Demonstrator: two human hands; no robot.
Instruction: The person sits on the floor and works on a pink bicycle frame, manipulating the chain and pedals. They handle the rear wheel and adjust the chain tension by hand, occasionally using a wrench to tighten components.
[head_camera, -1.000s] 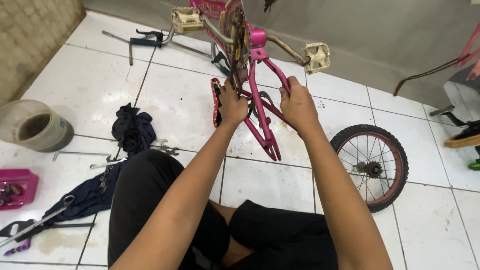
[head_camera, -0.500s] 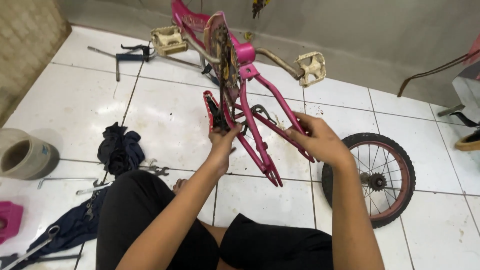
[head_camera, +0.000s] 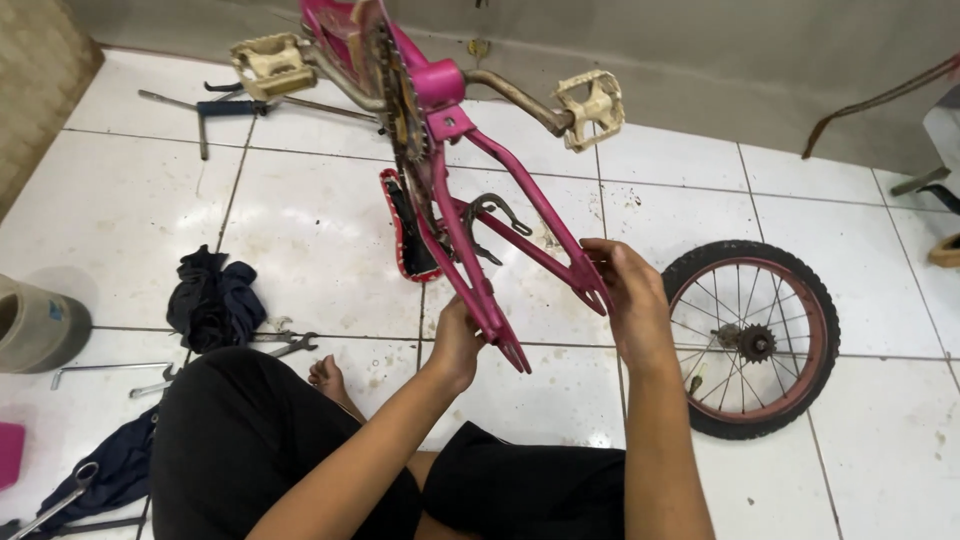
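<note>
Head view. The person is sitting on the white tiled floor (head_camera: 330, 215) with an upturned pink bicycle frame (head_camera: 470, 215) standing in front of the knees. The left hand (head_camera: 457, 340) is gripping the near rear-fork leg just above its slotted end, fingers wrapped tight round the tube. The right hand (head_camera: 628, 300) is holding the far fork end, thumb and fingers pinched on the flat dropout, partly curled rather than fully clenched. The frame is tilting away from the person, its cream pedals (head_camera: 592, 105) pointing out to each side near the grey wall. A small spoked wheel (head_camera: 752, 338) with a sprocket is lying flat on the tiles just beside the right hand, apart from the frame.

To handle the fork ends well, both legs should be kept level and evenly spread, with the grip close to the slots so the frame is not twisting, and fingers clear of the chainring teeth.

A dark cloth (head_camera: 213, 298) and spanners (head_camera: 285, 343) are lying to the left; a grey round tub (head_camera: 35, 325) is standing at the left edge. It may be carrying a small bluish label on its wall, though the mark is too small to be sure. No other packaging or sign is showing.
</note>
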